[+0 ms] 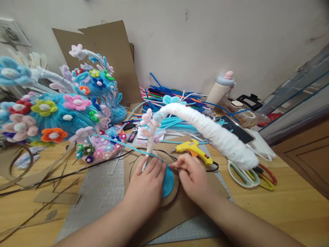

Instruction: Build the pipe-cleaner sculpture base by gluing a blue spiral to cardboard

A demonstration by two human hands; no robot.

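Nearest, a cardboard sheet (164,226) lay over a cutting mat (87,206) on the worktop (295,206); on it a round brown base (167,203) carried the blue disc (168,181), taken here as the clock's centre. The left hand (149,181) lay flat at nine o'clock, fingers together, covering part of the disc, which could have skewed if the palm's weight went sideways. The right hand (192,175) came in at two, index finger stretched to the disc's edge, the others curled; whether it pinched anything I could not tell. Beyond the left hand, the white arch (210,125) rose at eleven and hung its thick end out towards two, an overhang that could have tipped the piece if the left hand lifted. The light-blue strip (117,141) reached in from ten and could have snagged on the fingers. At one lay the yellow glue gun (192,148); a knuckle against its nozzle risked a burn, if it was hot. Scissors (241,176) lay at three. Farther off, a flowered blue piece (58,113) stood at ten, and a pipe-cleaner bundle (164,92) at twelve.
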